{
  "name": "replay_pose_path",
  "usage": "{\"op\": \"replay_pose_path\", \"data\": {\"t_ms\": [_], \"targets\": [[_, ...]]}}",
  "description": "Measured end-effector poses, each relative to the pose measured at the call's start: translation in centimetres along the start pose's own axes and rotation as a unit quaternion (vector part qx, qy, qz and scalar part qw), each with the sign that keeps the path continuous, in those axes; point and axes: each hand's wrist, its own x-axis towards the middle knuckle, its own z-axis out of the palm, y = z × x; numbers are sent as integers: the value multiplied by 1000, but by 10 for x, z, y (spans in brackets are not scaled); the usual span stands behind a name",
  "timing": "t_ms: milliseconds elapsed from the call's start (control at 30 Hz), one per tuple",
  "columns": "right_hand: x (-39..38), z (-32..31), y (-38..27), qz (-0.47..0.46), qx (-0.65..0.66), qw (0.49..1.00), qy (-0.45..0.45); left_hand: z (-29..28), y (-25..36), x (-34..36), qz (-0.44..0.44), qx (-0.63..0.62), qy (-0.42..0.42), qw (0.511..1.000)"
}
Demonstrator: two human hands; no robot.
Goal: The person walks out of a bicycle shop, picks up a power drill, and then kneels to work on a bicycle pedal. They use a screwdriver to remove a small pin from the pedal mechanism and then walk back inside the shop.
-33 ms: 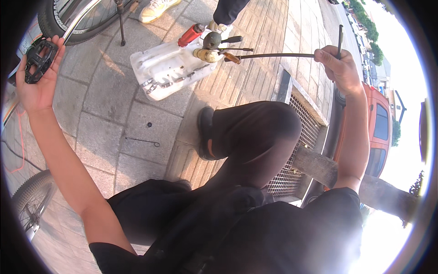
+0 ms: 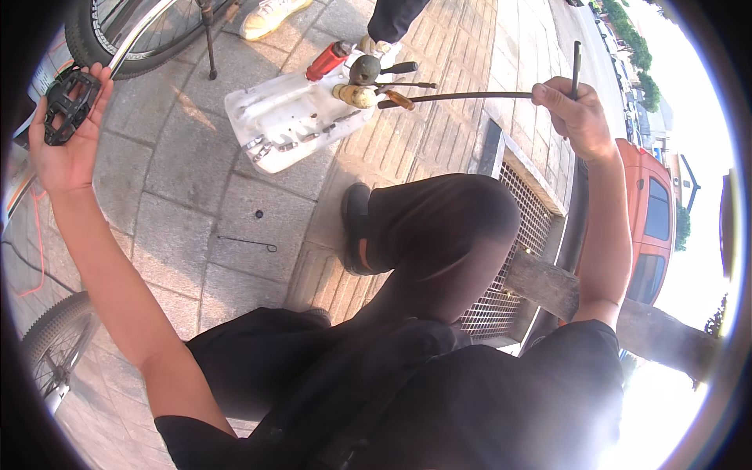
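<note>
My left hand (image 2: 64,168) is raised at the far left, palm up, with a black bicycle pedal (image 2: 72,107) resting on it. The thumb and fingers lie along the pedal's sides. At the upper right my right hand (image 2: 576,117) is closed round a long black L-shaped rod (image 2: 470,97), like a big hex key. Its short end stands up out of my fist, which hides the bend. The long part reaches left to the tools on a white plastic tray (image 2: 270,106). There sit a red-bodied tool (image 2: 327,60), a dark round-headed tool (image 2: 364,70) and an orange handle (image 2: 400,99).
A bicycle wheel (image 2: 141,35) and kickstand (image 2: 210,47) are at the upper left, another wheel (image 2: 55,345) lower left. A small black round part (image 2: 258,214) and a thin hooked wire (image 2: 247,242) lie on the paving. A person's shoe (image 2: 274,17) stands behind the tray.
My right hand and the rod have shifted slightly left, the rod's far end coming nearer the tray. My left hand and the pedal have barely moved.
</note>
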Motion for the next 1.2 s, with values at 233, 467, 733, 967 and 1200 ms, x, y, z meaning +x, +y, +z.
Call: {"op": "replay_pose_path", "data": {"t_ms": [233,467,733,967,1200], "targets": [[5,24,4,-76,-72,994,35,-20,0,4,-16,-42,-50,998],[-49,52,-31,-386,-274,881,-2,-35,-3,-1,9,-20,-67,998],[-44,73,-18,-309,-241,920,28,-45,-22,-7,101,21,-95,990],[-48,56,-2,-272,-163,947,53,-45,-27,-6,119,41,-119,985],[-38,54,11,-272,-157,947,71,-39,-27,-5,73,2,-106,992]]}}
